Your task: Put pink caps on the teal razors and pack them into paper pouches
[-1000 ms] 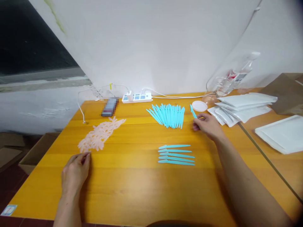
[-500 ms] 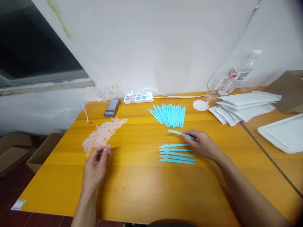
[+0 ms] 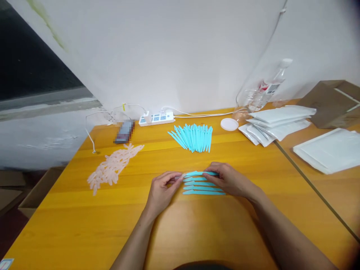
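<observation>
My right hand (image 3: pixel 229 179) pinches the handle end of a light-blue eyebrow razor (image 3: pixel 196 173), held level above a row of several similar razors (image 3: pixel 203 188). My left hand (image 3: pixel 163 190) is closed at the razor's blade tip, its thumb and forefinger round a small pale translucent cap (image 3: pixel 184 175). How far the cap covers the blade cannot be made out. Beyond my hands lies a fanned heap of blue razors (image 3: pixel 194 138). A loose pile of pale pink caps (image 3: pixel 114 167) spreads out on the left.
At the back stand a white power strip (image 3: pixel 156 118) with cables and a phone (image 3: pixel 124 131). Farther right are a round white lid (image 3: pixel 229 124), a clear bottle (image 3: pixel 270 87), white padded envelopes (image 3: pixel 281 114) and a cardboard box (image 3: pixel 329 105). The wooden table (image 3: pixel 84 225) has a seam at right.
My left hand has moved right from beside the pink pile to the razor's tip. My right hand has brought the razor down and nearer to the row. The view has shifted slightly.
</observation>
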Motion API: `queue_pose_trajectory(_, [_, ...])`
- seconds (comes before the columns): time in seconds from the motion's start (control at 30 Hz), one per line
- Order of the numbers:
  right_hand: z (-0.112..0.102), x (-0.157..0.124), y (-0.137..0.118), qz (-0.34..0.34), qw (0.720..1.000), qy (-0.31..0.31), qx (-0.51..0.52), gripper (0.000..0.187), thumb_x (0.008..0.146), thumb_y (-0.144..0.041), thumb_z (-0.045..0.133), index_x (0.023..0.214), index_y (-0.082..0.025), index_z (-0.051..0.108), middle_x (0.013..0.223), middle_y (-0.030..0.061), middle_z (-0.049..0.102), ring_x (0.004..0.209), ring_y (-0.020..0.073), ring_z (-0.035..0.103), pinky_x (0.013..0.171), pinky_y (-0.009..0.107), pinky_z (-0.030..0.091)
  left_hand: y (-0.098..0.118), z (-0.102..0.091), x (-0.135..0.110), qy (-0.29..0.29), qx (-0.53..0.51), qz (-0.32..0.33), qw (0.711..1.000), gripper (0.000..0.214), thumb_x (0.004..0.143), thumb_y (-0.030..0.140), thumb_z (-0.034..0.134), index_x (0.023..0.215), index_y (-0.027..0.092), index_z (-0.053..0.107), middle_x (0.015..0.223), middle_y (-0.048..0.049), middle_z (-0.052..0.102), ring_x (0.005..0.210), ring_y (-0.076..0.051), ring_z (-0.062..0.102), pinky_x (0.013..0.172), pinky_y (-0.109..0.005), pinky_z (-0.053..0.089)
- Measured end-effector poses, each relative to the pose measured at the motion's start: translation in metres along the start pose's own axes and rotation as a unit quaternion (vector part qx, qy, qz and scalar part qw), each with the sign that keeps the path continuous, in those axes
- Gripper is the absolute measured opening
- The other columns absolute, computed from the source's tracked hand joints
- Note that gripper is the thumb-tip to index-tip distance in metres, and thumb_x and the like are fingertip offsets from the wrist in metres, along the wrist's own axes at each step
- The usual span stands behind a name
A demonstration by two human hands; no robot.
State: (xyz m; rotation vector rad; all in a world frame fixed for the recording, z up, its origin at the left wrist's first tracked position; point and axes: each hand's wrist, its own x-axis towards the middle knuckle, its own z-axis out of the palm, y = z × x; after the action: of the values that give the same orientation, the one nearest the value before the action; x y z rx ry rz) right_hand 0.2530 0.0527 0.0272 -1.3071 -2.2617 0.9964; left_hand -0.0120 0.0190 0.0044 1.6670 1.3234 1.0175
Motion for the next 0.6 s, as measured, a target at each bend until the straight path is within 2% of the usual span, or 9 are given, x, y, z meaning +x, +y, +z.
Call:
queue_pose_trajectory(0.13, [0.001,-0.001,-0.002,-0.008,1.0,0.002,-0.005,0.035,0.101,-0.043,0.049,0.096,-0.021,0.074,0.089,0.006,0.073,0.079,0.0181,0.063,0.071,0.028,0.043,0.005,0.008,-0.002,0.008,0.03,0.028,0.999,0.017,0.091,0.033,0.068,0.098,0.021,0.078,0.098,-0.0077,0.077,0.084,-0.019,0.072,0.077,-0.03,0.06])
queue_pose_trajectory(0.33, [-0.002,-0.005,-0.001,-0.011,1.0,0.004,-0.011,0.035,0.101,-0.043,0.048,0.092,-0.021,0.073,0.086,0.0049,0.072,0.075,0.0171,0.062,0.069,0.027,0.042,0.006,0.0,-0.007,0.041,0.041,0.022,0.998,0.016,0.09,0.032,0.069,0.099,0.022,0.078,0.098,-0.0058,0.078,0.082,-0.017,0.072,0.075,-0.028,0.06])
queue_pose_trajectory(0.53, [0.002,-0.005,-0.008,-0.023,0.999,-0.002,-0.026,0.037,0.101,-0.042,0.047,0.083,-0.019,0.07,0.081,0.0049,0.068,0.069,0.0154,0.058,0.065,0.027,0.039,0.012,0.008,-0.005,0.015,0.054,0.068,0.996,0.014,0.09,0.029,0.068,0.098,0.021,0.078,0.097,-0.0072,0.078,0.081,-0.018,0.073,0.073,-0.029,0.06])
queue_pose_trajectory(0.6, [0.003,-0.007,-0.017,-0.031,0.999,-0.014,-0.027,0.035,0.102,-0.04,0.047,0.085,-0.019,0.07,0.082,0.0055,0.068,0.069,0.0155,0.058,0.064,0.027,0.039,0.015,0.012,-0.007,-0.007,0.07,0.096,0.993,0.015,0.091,0.027,0.067,0.102,0.022,0.077,0.098,-0.007,0.078,0.081,-0.017,0.073,0.073,-0.028,0.06])
